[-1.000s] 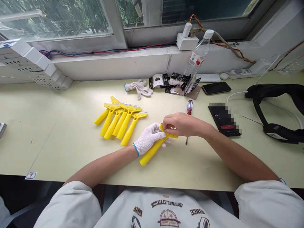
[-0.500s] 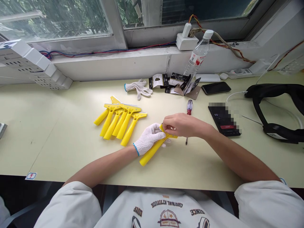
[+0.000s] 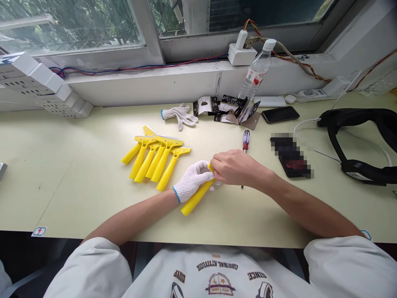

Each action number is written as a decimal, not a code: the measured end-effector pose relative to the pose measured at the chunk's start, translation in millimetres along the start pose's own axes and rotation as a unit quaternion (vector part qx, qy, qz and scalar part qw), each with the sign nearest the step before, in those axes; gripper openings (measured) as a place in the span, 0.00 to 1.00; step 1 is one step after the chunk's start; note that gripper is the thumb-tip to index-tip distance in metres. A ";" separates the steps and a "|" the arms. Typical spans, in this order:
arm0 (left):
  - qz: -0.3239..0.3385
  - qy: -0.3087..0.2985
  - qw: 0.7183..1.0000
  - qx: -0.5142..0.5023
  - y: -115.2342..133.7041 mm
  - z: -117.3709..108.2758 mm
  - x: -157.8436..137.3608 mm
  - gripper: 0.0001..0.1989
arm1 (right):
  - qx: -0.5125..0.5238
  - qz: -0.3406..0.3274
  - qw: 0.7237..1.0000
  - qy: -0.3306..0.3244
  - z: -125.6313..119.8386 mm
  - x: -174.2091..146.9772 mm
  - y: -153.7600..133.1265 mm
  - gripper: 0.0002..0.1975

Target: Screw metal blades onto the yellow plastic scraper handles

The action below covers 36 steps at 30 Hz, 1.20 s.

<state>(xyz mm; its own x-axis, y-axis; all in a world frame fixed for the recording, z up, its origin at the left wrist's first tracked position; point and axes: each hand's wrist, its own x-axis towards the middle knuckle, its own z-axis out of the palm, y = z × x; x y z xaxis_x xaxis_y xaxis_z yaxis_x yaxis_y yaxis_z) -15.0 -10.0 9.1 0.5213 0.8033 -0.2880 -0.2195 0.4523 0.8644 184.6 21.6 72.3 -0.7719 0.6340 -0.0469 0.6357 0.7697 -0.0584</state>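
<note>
My left hand, in a white knitted glove with a blue cuff, is closed around a yellow scraper near its head. The scraper's handle slants down to the left over the table. My bare right hand is closed at the scraper's head, with fingertips pressed together there; it covers most of the head and its blade. Left of the gloved hand lies a pile of several yellow scrapers with metal-edged heads. A screwdriver with a clear and red handle lies just behind my right hand, which partly hides its shaft.
On the table behind lie a white glove and black cardboard packaging. A plastic bottle stands near the sill. At right are two phones and a black headset. White boxes stand at the left.
My right hand has turned and closed down over the scraper's head, hiding more of it. My left hand keeps its hold, nearly still. The view has shifted slightly.
</note>
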 end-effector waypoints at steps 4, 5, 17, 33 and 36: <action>0.004 0.006 1.000 -0.007 -1.9 -0.9 2.1 0.14 | 0.004 -0.009 1.000 0.008 -5.2 -1.4 -1.8 0.09; 0.002 0.016 1.000 -0.015 -2.1 -1.4 2.7 0.13 | 0.018 -0.009 1.000 0.013 -8.7 -3.0 0.0 0.09; -0.038 0.007 0.999 -0.022 2.1 -5.9 -0.5 0.19 | 0.133 0.163 0.977 -0.031 14.2 -6.0 110.3 0.04; -0.019 -0.049 0.995 0.080 8.8 -4.0 -5.9 0.10 | 0.043 0.488 0.872 0.002 30.8 2.4 106.3 0.25; -0.018 -0.042 0.995 0.088 7.9 -3.8 -6.6 0.10 | 0.065 0.525 0.848 -0.002 36.6 -0.1 109.0 0.32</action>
<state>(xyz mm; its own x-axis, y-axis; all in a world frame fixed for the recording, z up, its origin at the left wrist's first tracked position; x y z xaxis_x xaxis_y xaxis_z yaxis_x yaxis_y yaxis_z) -23.3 -10.3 16.3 0.5954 0.7492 -0.2902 -0.0561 0.3991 0.9152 253.9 102.7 29.4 0.2207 0.9645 -0.1448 0.9677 -0.2351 -0.0911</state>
